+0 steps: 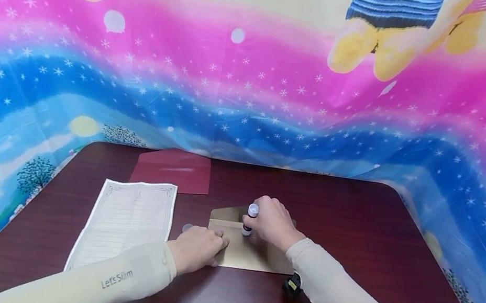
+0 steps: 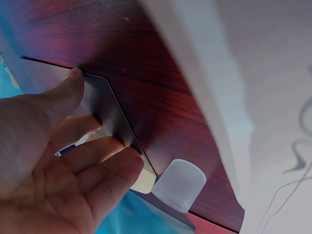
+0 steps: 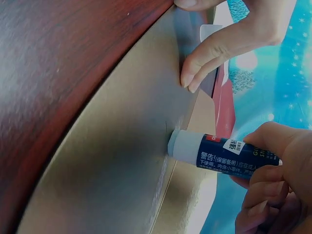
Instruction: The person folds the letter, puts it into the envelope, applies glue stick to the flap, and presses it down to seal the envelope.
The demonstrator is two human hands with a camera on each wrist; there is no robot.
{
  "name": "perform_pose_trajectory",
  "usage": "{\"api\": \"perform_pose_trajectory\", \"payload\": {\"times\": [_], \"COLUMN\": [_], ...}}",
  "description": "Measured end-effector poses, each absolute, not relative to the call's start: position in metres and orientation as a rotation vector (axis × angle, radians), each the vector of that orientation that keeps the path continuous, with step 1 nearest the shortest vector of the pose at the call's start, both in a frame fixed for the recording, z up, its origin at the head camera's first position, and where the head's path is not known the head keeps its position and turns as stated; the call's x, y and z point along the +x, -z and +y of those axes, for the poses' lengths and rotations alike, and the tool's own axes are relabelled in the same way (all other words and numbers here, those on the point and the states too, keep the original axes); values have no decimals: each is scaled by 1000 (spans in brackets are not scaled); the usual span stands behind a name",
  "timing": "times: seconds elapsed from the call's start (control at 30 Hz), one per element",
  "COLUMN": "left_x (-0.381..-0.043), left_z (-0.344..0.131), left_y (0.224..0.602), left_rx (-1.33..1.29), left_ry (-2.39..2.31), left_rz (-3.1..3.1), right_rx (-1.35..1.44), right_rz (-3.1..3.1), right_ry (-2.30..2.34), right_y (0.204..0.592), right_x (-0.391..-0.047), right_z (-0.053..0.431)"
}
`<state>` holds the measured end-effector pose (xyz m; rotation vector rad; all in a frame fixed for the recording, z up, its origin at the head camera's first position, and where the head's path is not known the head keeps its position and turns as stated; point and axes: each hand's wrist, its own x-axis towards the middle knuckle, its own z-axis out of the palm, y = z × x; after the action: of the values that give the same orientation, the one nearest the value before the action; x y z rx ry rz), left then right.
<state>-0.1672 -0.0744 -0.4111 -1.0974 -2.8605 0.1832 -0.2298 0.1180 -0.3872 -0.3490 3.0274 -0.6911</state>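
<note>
A gold envelope [image 1: 238, 254] lies on the dark red table with its flap [image 1: 225, 214] folded out on the far side. My right hand [image 1: 272, 222] grips a glue stick [image 3: 224, 153], uncapped end down against the envelope close to the flap fold. A shiny streak runs along the envelope there in the right wrist view. With extended fingers, my left hand [image 1: 200, 248] presses on the envelope's left end; its thumb lies at the near edge. Beside that hand, a translucent cap [image 2: 180, 185] stands on the table.
A white lined sheet [image 1: 132, 219] with an ornate border lies at the left, partly under the left sleeve. Behind it is a dark red envelope [image 1: 178, 170] near the table's far edge. A patterned cloth [image 1: 253, 89] hangs behind the table [image 1: 348, 210].
</note>
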Motion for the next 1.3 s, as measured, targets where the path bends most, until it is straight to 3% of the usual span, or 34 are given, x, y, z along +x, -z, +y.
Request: {"api": "perform_pose_trajectory", "payload": {"times": [1.3], "left_x": [-167], "left_z": [-73], "left_y": [407], "left_rx": [-1063], "left_ry": [-198], "left_rz": [-2929], "right_rx": [-457], "right_rz": [3059], "right_ry": [470], "right_y": [372], "right_x": [-235], "right_z": [149]}}
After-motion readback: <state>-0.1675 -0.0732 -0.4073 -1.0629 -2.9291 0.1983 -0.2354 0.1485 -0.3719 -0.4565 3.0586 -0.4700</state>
